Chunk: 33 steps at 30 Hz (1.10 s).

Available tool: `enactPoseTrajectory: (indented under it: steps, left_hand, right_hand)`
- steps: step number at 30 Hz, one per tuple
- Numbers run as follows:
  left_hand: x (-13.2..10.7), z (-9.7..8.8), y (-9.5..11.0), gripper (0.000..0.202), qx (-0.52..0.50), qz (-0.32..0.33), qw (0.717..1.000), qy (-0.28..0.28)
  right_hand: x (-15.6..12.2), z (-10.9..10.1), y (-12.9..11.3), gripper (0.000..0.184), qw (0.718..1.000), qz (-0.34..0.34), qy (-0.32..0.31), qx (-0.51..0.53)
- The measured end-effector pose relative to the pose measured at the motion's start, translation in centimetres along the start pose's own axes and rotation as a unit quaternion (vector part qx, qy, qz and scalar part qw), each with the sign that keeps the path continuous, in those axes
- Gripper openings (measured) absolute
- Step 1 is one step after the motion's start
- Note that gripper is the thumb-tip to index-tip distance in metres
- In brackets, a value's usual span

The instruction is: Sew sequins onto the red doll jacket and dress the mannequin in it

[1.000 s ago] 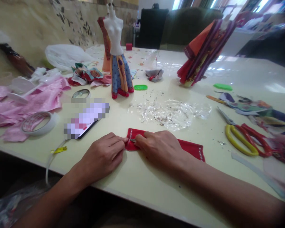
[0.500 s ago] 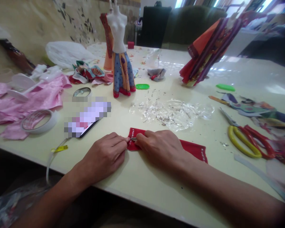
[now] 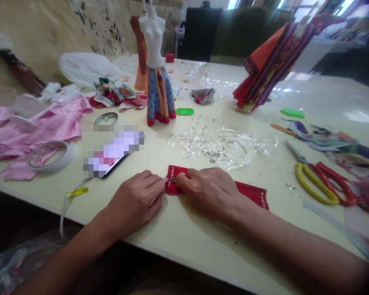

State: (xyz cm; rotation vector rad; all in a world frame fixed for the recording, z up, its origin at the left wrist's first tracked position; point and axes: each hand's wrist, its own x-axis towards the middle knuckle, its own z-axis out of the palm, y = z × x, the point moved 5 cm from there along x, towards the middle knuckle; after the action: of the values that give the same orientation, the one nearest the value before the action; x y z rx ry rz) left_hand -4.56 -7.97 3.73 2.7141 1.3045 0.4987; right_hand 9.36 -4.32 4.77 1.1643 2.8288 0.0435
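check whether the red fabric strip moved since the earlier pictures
No, the red fabric strip keeps its place against the scissors; both shift slightly right together in the view, so only the head camera moved.

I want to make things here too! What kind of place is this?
It looks like a craft table for making doll clothes: a white dress form wearing a patterned skirt, yellow-handled scissors, and a strip of red fabric.

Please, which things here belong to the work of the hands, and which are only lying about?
In the work:
left hand
right hand
red fabric strip
small metal piece

Lying about:
yellow-handled scissors
white tape roll
glittery plastic sheet
pink fabric
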Motion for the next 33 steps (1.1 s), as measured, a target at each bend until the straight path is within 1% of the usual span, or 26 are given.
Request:
enactPoseTrajectory:
  steps: [6, 12, 15, 18, 21, 25, 27, 29, 31, 33]
  left_hand:
    - [0.0, -0.2, 0.0, 0.013, 0.003, -0.003, 1.000, 0.005]
    - [0.1, -0.1, 0.1, 0.013, 0.002, -0.007, 1.000, 0.008]
    - [0.0, -0.1, 0.0, 0.012, -0.006, -0.013, 1.000, 0.007]
    - [0.0, -0.2, -0.2, 0.012, -0.026, -0.021, 0.999, 0.007]
    - [-0.1, -0.3, -0.3, 0.012, -0.053, -0.029, 0.998, 0.012]
    - [-0.1, -0.7, -0.5, 0.012, -0.114, -0.061, 0.991, 0.031]
    - [-0.2, -1.0, -0.9, 0.011, -0.162, -0.105, 0.980, 0.050]
    - [-0.4, -1.3, -1.5, 0.011, -0.221, -0.166, 0.958, 0.077]
    - [-0.7, -1.4, -2.2, 0.013, -0.289, -0.229, 0.925, 0.089]
    - [-1.0, -1.1, -2.8, 0.019, -0.363, -0.280, 0.885, 0.084]
  right_hand:
    - [-0.2, -0.1, -0.1, 0.020, 0.999, -0.027, 0.016, -0.028]
    - [-0.3, 0.0, -0.2, 0.021, 0.998, -0.040, 0.028, -0.036]
    - [-0.5, 0.0, 0.1, 0.018, 0.999, -0.033, 0.025, -0.016]
    - [-0.8, -0.2, 1.1, 0.014, 1.000, 0.004, 0.028, 0.005]
    - [-1.1, -0.7, 1.8, 0.012, 0.999, 0.032, 0.037, 0.001]
    - [-1.2, -0.6, 1.3, 0.014, 1.000, 0.017, -0.004, 0.015]
    - [-1.1, -0.4, 1.1, 0.016, 1.000, 0.014, -0.019, 0.019]
    - [-1.1, -0.3, 1.1, 0.019, 1.000, 0.019, -0.018, 0.017]
    - [-1.2, -0.3, 1.2, 0.025, 1.000, 0.024, -0.011, 0.015]
    - [-1.2, -0.3, 1.3, 0.028, 1.000, 0.025, -0.002, 0.013]
